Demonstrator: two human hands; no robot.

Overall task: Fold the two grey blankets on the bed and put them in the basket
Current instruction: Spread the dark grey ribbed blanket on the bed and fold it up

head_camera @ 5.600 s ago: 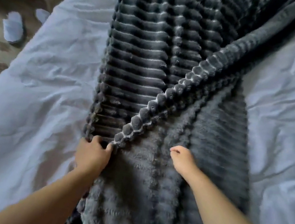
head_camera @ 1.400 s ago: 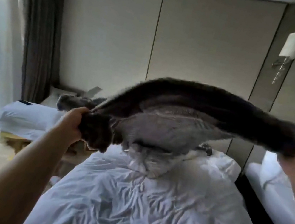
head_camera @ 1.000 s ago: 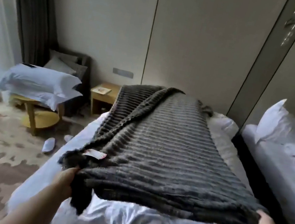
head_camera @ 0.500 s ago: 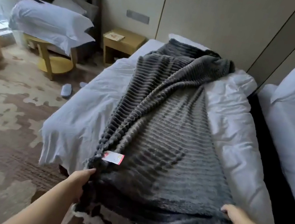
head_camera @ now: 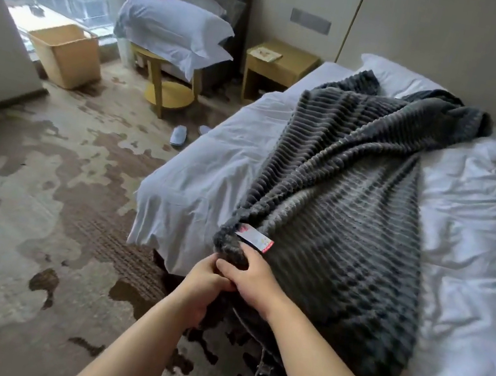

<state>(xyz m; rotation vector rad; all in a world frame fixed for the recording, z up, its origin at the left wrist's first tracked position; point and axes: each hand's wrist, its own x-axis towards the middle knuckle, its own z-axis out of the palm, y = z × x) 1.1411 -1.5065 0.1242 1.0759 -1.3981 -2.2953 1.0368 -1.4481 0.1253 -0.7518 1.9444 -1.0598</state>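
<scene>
A dark grey ribbed blanket (head_camera: 352, 206) lies lengthwise down the white bed (head_camera: 465, 226), folded along its length, its near end hanging over the foot. A white and red label (head_camera: 255, 238) shows at its near left corner. My left hand (head_camera: 201, 282) and my right hand (head_camera: 252, 276) meet at that corner, both closed on the blanket's gathered near edge. A tan basket (head_camera: 66, 54) stands on the floor by the window, far left. I see only one grey blanket.
A yellow round side table (head_camera: 166, 80) carries stacked white pillows (head_camera: 175, 26). A wooden nightstand (head_camera: 278, 67) stands beside the bed head. Slippers (head_camera: 179, 136) lie on the patterned carpet (head_camera: 20, 214). A second bed's edge shows at far right.
My right hand has swung left across the foot of the bed, bringing the blanket's right corner to the left corner. My view has turned left toward the window and basket.
</scene>
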